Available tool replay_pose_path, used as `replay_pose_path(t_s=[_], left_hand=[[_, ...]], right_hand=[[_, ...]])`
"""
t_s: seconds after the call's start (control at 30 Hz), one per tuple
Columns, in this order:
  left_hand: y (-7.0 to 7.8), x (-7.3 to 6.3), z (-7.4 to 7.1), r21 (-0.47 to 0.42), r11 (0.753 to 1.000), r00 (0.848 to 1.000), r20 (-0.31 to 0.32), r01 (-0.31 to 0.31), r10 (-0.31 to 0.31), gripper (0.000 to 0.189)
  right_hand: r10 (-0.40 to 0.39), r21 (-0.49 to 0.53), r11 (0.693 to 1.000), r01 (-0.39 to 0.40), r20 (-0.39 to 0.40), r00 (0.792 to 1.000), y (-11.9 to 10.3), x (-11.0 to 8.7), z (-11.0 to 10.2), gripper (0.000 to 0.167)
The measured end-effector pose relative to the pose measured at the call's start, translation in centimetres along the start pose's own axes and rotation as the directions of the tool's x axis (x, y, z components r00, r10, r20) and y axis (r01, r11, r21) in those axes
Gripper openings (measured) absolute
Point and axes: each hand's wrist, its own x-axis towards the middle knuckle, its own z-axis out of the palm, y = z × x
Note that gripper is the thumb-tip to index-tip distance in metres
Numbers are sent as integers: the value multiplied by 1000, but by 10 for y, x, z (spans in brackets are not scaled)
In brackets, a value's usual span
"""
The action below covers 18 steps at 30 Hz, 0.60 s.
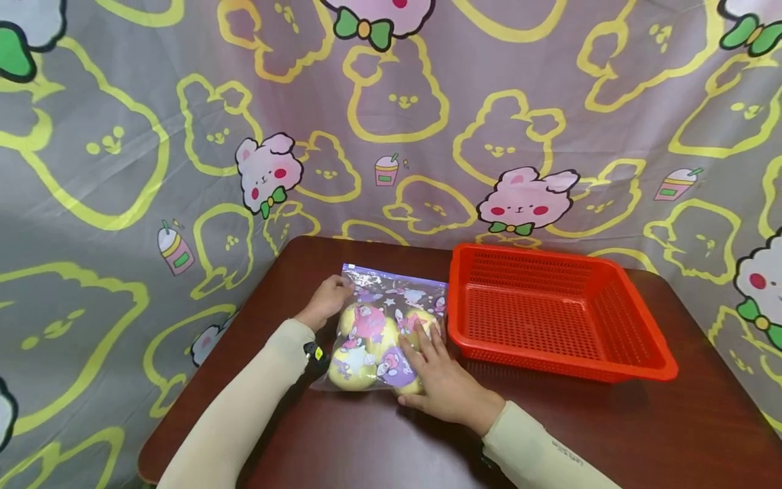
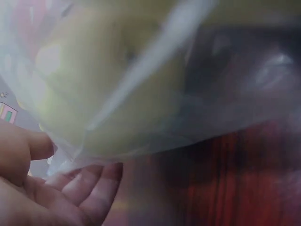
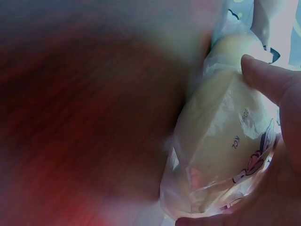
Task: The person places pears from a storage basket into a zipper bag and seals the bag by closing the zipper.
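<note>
A clear zip bag (image 1: 391, 285) with a purple top strip and pink and purple cartoon prints lies on the table. Inside are several round, pale yellow fruits (image 1: 349, 372), one of which fills much of the left wrist view (image 2: 113, 80). At the bag's left side, my left hand (image 1: 330, 302) pinches the plastic edge between thumb and fingers. My right hand (image 1: 444, 380) rests spread over the bag's lower right part, its fingers on the fruit through the plastic. In the right wrist view, thumb and fingers lie along the filled bag (image 3: 225, 141).
A red perforated plastic basket (image 1: 519, 353) stands right of the bag, close to its upper right corner. The dark reddish-brown table (image 1: 342, 441) has a rounded edge. A grey curtain (image 1: 427, 156) with cartoon prints hangs behind and at both sides.
</note>
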Motion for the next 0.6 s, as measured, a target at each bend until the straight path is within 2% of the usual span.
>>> replay_pose_path(t_s=[0.17, 0.43, 0.6], left_hand=[[-4, 8, 0, -54, 999, 1000, -2, -9, 9, 23], [-12, 19, -3, -101, 994, 997, 70, 42, -35, 26], [-17, 20, -8, -116, 990, 991, 118, 76, -63, 39]], right_hand=[[19, -17, 1000, -19, -4, 1000, -1, 5, 1, 100], [15, -11, 1000, -15, 16, 1000, -1, 6, -1, 98], [19, -23, 1000, -19, 8, 1000, -1, 6, -1, 100]])
